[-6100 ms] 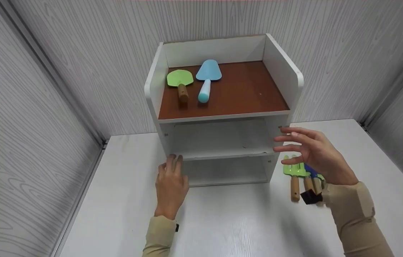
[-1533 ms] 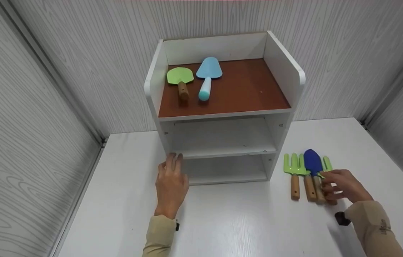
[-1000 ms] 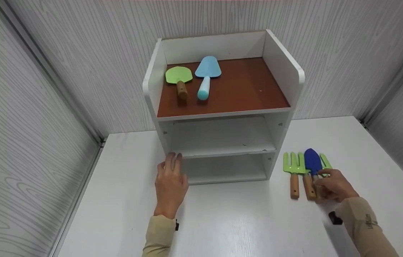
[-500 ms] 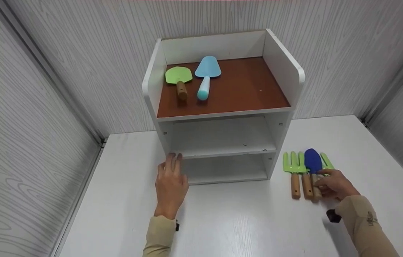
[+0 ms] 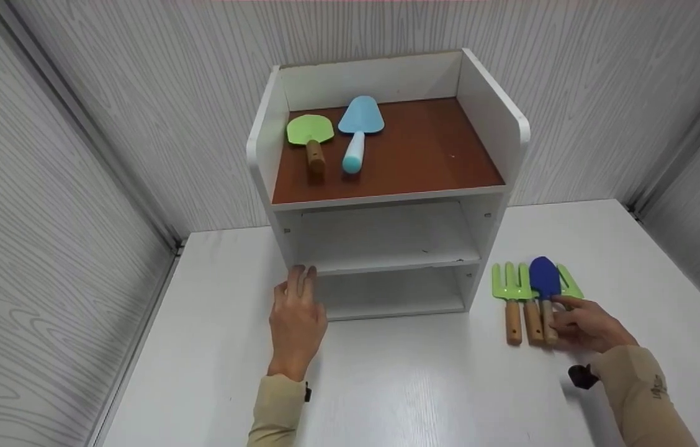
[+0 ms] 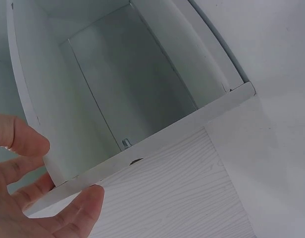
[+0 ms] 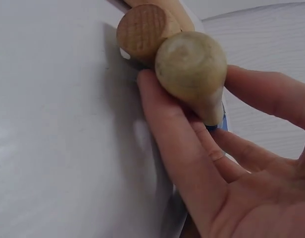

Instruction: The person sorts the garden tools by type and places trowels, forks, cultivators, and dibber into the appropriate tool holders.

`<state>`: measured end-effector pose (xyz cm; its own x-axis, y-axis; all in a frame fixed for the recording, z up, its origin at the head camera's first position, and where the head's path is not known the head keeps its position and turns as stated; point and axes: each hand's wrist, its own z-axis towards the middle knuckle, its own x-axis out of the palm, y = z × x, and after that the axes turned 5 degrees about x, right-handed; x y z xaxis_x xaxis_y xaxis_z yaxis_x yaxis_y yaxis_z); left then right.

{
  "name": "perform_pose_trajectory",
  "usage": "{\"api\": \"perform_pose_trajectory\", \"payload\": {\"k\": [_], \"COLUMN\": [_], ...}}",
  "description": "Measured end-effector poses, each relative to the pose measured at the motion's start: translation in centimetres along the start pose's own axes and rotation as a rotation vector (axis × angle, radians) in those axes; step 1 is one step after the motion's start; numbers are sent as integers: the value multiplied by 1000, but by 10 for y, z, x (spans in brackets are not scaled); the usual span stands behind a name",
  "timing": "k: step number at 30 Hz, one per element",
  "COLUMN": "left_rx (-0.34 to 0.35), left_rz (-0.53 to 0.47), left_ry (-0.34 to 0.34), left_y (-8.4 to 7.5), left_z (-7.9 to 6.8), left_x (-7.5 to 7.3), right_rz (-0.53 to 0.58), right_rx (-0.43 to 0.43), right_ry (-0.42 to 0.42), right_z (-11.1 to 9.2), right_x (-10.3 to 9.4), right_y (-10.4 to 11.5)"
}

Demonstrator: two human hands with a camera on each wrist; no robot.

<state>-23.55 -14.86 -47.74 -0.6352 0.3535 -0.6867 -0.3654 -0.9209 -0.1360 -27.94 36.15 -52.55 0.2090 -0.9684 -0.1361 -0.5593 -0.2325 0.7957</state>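
On the right of the table, my right hand [image 5: 595, 324] pinches the handle of a blue hand trowel [image 5: 544, 277], thumb on one side and fingers on the other. In the right wrist view its rounded handle end [image 7: 191, 64] sits between them, beside another wooden handle [image 7: 145, 30]. The trowel overlaps green tools, among them a hand fork [image 5: 512, 284] with a wooden handle. My left hand [image 5: 297, 329] holds the left front edge of a white shelf unit [image 5: 387, 268]. In the left wrist view its fingers [image 6: 85, 208] lie on both sides of the panel edge.
On the unit's brown top lie a green shovel [image 5: 310, 129] with a brown handle and a light blue trowel [image 5: 361, 116]. Raised white panels [image 5: 493, 115] border that top on three sides. Pale wood-patterned walls [image 5: 139, 93] enclose the white table [image 5: 399, 385].
My right hand has come down from beside the shelf unit to the tools, then onto the blue trowel's handle. That handle has shifted slightly left. My left hand has stayed at the edge.
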Motion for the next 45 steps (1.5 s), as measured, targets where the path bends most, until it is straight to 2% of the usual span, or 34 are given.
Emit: {"api": "perform_pose_trajectory", "payload": {"k": [9, 23, 33, 45], "left_rx": [-6, 2, -10, -3], "left_rz": [2, 19, 12, -1], "left_ry": [22, 2, 2, 2], "left_y": [0, -1, 0, -1], "left_z": [-1, 0, 0, 1], "left_x": [0, 0, 0, -1], "right_rz": [-43, 42, -20, -24], "right_rx": [-31, -113, -191, -239], "right_ry": [16, 42, 40, 48], "right_z": [-3, -18, -25, -30], "right_x": [-3, 2, 7, 13], "right_y": [-3, 4, 13, 17]}}
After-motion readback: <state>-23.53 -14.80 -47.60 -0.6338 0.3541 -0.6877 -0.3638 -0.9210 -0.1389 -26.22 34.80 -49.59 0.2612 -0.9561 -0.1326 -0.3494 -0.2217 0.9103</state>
